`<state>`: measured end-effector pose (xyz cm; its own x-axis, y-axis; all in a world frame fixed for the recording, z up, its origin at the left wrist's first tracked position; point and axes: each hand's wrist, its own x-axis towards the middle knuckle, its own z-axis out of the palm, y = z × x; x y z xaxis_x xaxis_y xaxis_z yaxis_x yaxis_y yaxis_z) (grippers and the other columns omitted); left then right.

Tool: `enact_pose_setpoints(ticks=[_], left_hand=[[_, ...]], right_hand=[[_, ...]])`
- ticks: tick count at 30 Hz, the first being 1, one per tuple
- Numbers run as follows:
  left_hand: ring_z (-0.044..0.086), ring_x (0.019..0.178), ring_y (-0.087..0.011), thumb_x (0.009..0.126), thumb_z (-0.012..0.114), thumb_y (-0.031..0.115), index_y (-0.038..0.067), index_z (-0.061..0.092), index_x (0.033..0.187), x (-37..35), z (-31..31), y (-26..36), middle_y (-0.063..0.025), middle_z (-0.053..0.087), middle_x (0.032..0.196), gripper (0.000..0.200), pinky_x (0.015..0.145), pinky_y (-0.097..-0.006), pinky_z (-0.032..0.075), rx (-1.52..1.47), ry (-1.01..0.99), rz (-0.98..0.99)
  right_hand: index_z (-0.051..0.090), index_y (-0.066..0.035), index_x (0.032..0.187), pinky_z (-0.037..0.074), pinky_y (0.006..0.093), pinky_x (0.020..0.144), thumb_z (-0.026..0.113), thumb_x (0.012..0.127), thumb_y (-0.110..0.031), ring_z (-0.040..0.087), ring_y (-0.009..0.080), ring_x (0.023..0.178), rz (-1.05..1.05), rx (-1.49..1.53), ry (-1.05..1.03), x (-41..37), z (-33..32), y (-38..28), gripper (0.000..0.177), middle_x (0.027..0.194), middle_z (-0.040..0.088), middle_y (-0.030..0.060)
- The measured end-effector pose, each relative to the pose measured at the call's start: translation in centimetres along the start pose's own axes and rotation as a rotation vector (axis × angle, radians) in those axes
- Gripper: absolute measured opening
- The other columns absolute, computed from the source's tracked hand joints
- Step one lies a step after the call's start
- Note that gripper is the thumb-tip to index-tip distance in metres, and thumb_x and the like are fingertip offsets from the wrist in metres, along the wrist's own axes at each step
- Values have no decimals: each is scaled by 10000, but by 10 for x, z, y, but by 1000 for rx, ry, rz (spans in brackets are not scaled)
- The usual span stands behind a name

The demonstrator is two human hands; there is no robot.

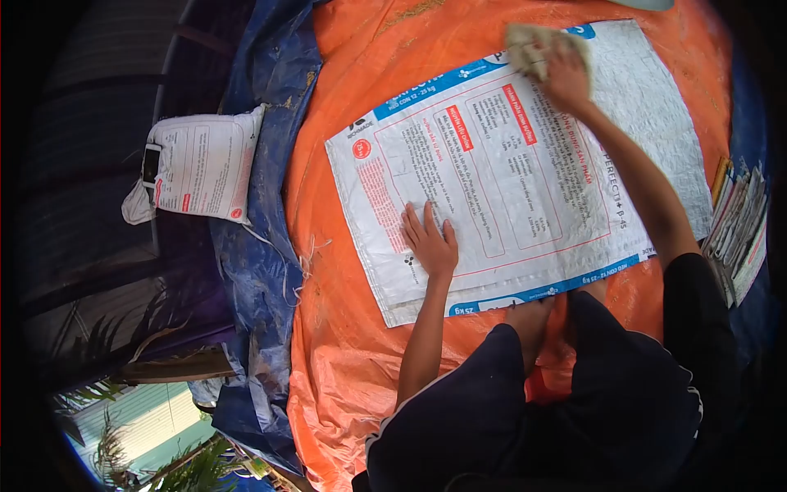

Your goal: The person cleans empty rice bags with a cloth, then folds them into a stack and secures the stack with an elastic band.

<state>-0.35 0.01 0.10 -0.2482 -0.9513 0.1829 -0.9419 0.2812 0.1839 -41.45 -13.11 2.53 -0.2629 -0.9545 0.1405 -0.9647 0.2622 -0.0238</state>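
Observation:
A flat white printed feed sack [492,180] with blue bands lies spread on an orange tarp. On its lower left part, my left hand [430,239] rests with the fingers apart, pressing on the plastic and holding nothing. At the far edge of the sack, my right hand [566,75] grips a bunched beige cloth [529,49] against the surface. Part of the cloth is hidden under the fingers.
The orange tarp [352,385] spreads beneath the sack, bordered by a blue tarp [258,164] at the left. A filled white sack [209,164] with a phone [152,164] on it sits farther left. Folded sacks [740,230] are stacked at the right.

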Motion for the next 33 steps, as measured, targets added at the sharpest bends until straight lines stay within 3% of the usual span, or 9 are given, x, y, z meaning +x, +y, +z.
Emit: enact_pose_setpoints(ticks=[4, 6, 11, 13, 17, 20, 21, 25, 33], left_hand=[[239, 1468, -431, 976, 513, 319, 97, 438, 1478, 0, -2, 2, -222, 275, 1590, 553, 1177, -583, 172, -30, -2, -15], [238, 1473, -429, 976, 510, 324, 94, 452, 1470, 0, -1, 1, -228, 274, 1592, 548, 1171, -591, 183, -27, 1, -16], [241, 1471, -430, 973, 515, 321, 88, 452, 1467, 1, -2, 0, -228, 275, 1592, 550, 1171, -590, 182, -24, 9, -15], [239, 1471, -429, 973, 518, 317, 90, 450, 1468, -1, -3, -1, -226, 276, 1590, 549, 1175, -586, 177, -32, 4, -12], [244, 1465, -433, 971, 533, 308, 90, 452, 1463, 0, -3, 1, -225, 283, 1584, 544, 1178, -581, 178, -24, 3, -17], [277, 1448, -440, 976, 540, 318, 82, 464, 1449, -1, 0, 0, -237, 301, 1570, 534, 1163, -586, 212, 5, 27, -3], [290, 1441, -442, 978, 541, 322, 79, 469, 1444, 0, 3, 0, -242, 309, 1564, 531, 1157, -587, 225, 7, 38, 16], [340, 1408, -444, 1000, 518, 334, 73, 478, 1432, 3, 4, -3, -267, 348, 1532, 506, 1133, -576, 273, -35, 93, 97], [314, 1430, -428, 1027, 453, 360, 79, 429, 1466, -1, 8, -3, -243, 327, 1554, 522, 1136, -576, 262, 71, 60, 74]], right_hand=[[264, -243, 1580, 238, 538, 1190, 430, 1000, -418, 261, 381, 1484, 290, -51, 192, 24, 77, 128, 628, 1605, 284, 176], [276, -271, 1570, 281, 628, 1135, 351, 1023, -482, 288, 449, 1455, 311, -363, -179, 12, 35, 170, 592, 1604, 274, 198], [313, -288, 1560, 173, 637, 1171, 244, 1025, -563, 170, 426, 1504, 382, -188, -85, -3, 45, 243, 605, 1629, 263, 125], [297, -89, 1551, 230, 525, 1193, 367, 1032, -395, 269, 406, 1469, 207, -363, -96, -20, 18, 199, 607, 1544, 372, 215], [423, 37, 1423, 324, 428, 1150, 513, 967, -259, 417, 380, 1363, 73, 182, 285, -77, 40, 69, 551, 1454, 447, 249], [398, 1, 1464, 278, 432, 1183, 536, 923, -181, 388, 367, 1398, -25, 896, -154, -130, 1, -57, 587, 1476, 435, 232], [393, -15, 1477, 254, 446, 1192, 586, 861, -164, 335, 360, 1438, -345, 526, -70, -151, 26, -92, 662, 1510, 398, 228], [527, -232, 1421, 131, 539, 1219, 668, 811, -324, 221, 315, 1509, -685, 506, -34, -159, 32, -176, 632, 1592, 313, 164], [466, -202, 1475, 148, 496, 1217, 509, 942, -527, 258, 268, 1483, -111, 345, 69, -16, 33, -71, 626, 1565, 372, 79]])
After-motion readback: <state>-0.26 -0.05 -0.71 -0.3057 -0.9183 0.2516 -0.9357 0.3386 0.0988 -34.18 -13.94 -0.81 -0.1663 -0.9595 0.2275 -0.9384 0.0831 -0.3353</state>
